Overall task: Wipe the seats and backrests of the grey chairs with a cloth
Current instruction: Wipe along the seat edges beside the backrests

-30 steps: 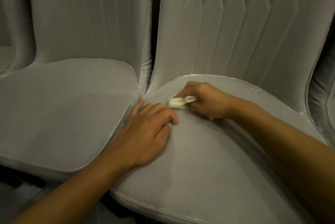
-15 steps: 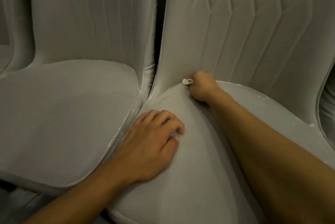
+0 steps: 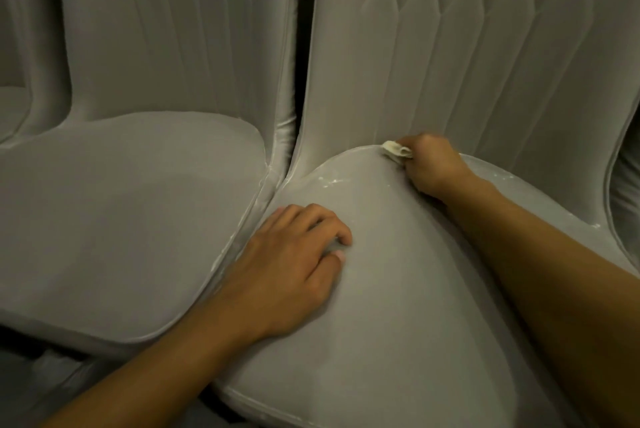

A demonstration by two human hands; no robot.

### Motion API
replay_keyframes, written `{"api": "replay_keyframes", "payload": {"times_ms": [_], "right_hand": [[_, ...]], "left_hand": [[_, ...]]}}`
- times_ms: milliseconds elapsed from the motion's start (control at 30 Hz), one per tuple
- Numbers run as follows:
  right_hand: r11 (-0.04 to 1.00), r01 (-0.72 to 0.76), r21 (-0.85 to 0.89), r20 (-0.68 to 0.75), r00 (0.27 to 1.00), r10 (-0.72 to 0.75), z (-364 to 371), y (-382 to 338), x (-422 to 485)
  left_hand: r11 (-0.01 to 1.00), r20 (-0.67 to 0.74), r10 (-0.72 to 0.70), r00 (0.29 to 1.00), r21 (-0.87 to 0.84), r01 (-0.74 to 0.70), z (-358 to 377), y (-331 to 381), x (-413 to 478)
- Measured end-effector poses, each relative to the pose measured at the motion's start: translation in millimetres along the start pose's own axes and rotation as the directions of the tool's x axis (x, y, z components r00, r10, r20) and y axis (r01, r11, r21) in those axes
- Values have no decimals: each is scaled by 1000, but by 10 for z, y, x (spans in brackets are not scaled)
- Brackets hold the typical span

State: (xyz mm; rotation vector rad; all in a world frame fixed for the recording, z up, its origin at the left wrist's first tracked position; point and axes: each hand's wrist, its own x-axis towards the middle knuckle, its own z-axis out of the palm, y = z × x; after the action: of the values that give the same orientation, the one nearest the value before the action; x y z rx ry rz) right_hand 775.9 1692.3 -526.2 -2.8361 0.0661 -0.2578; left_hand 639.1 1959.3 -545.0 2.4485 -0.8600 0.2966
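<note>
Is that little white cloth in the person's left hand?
No, the right hand grips the cloth at the back of the seat, while the left hand rests on the seat holding nothing.

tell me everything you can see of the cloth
The cloth is small, off-white and bunched into soft folds. Only a bit of it shows, poking out of the right hand, which grips it. It lies at the back edge of the right-hand chair's seat, where it meets the backrest, and it touches the seat there.
</note>
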Motion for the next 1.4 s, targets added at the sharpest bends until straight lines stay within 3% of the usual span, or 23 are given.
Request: {"api": "replay_keyframes", "payload": {"times_ms": [100, 267, 400, 467, 567, 767, 933, 1000, 1067, 1133, 1200, 1267, 1333, 1400], "right_hand": [[998, -53, 20, -27, 998, 53, 119, -163, 129], [988, 142, 57, -2, 990, -142, 261, -625, 118], [928, 352, 126, 73, 929, -362, 202, -682, -152], [875, 454, 168, 85, 877, -472, 181, -747, -373], [800, 567, 197, 92, 802, -590, 166, -855, -711], [755, 597, 270, 145, 750, -645, -44, -1001, -1278], [669, 663, 335, 211, 639, -740, -188, -1125, -1945], [641, 672, 371, 239, 598, -765, -272, -1127, -2146], [606, 661, 443, 246, 561, -791, -372, -1066, -2266], [583, 625, 518, 191, 580, -792, -470, -940, -2325], [608, 616, 501, 71, 670, -739, -527, -719, -2255], [749, 571, 335, 2, 795, -606, -532, -457, -2041], [902, 407, 145, -5, 912, -411, -491, -281, -1789], [965, 236, 110, 9, 971, -239, -372, -317, -1641]], "left_hand": [[1000, -26, -6, 1000, -19, 6, 5, -3, 23], [993, -128, 2, 992, -114, -17, 9, -45, 28], [959, -382, -211, 900, -257, 116, 9, -127, 35], [926, -427, -318, 847, -331, 181, -5, -147, 48], [835, -364, -462, 809, -485, 259, -37, -136, 54], [685, -180, -524, 833, -671, 285, -108, -172, 129], [819, -60, -410, 910, -463, 339, -121, -241, 123], [916, 16, -291, 957, -283, 283, -167, -252, 137], [987, 119, -163, 980, 12, 162, -266, -277, 144], [968, 184, -122, 975, 237, 77, -361, -357, 99], [941, 174, -127, 977, 334, 63, -411, -461, 26], [935, 152, -192, 970, 329, 133, -397, -509, -26], [935, 146, -232, 962, 306, 179, -349, -510, -23], [935, 134, -233, 963, 305, 183, -323, -493, -12]]}}
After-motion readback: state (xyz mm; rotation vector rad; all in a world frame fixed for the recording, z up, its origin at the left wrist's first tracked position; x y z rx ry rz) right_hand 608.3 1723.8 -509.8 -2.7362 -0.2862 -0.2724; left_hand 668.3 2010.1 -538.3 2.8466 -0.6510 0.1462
